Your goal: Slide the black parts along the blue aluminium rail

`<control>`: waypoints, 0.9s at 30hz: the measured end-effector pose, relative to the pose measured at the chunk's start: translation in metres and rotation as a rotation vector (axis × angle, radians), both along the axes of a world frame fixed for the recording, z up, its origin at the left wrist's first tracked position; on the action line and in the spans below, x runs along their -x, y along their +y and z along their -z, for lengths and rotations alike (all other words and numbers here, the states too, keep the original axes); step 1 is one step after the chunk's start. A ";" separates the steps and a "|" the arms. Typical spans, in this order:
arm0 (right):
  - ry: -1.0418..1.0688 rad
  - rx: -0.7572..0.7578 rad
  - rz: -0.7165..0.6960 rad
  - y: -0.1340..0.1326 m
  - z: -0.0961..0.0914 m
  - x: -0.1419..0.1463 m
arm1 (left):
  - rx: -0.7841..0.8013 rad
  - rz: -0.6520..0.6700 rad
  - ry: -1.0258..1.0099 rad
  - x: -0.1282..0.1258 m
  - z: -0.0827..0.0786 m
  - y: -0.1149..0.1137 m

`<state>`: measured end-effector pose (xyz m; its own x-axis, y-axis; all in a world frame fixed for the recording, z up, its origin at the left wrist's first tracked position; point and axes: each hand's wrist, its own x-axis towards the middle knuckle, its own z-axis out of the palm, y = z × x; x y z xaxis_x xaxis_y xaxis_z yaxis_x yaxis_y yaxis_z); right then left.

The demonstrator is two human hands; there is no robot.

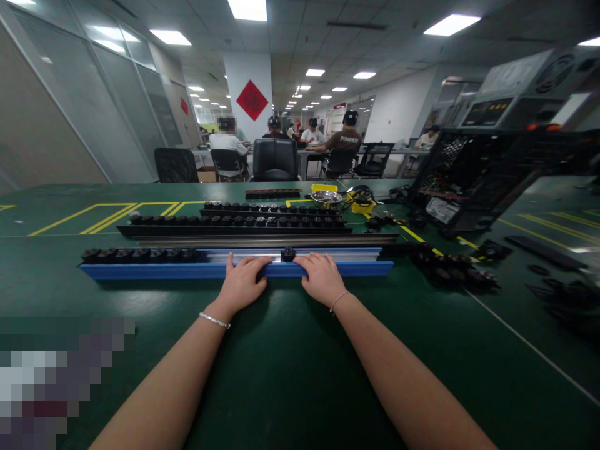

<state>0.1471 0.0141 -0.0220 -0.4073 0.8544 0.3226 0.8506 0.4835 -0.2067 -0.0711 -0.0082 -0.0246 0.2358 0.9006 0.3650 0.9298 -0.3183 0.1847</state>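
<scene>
A long blue rail with a silver channel lies across the green table. Several small black parts sit in a row on its left end, and one black part stands alone at its middle. My left hand rests on the rail's near edge just left of that part, fingers curled over the edge. My right hand lies on the rail just right of it, fingers also bent over the edge. Both wrists wear thin bracelets.
Behind the blue rail lie a grey rail and black rails loaded with black parts. Loose black parts are heaped at right, near an open computer case. A metal bowl and yellow box stand further back. Seated people work far behind.
</scene>
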 end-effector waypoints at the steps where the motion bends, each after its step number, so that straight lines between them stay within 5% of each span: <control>1: -0.003 0.000 0.001 0.000 0.000 0.000 | 0.001 0.000 0.000 0.000 0.000 0.000; 27: -0.001 -0.016 0.022 0.002 -0.001 -0.012 | 0.000 0.003 0.002 -0.001 -0.001 -0.001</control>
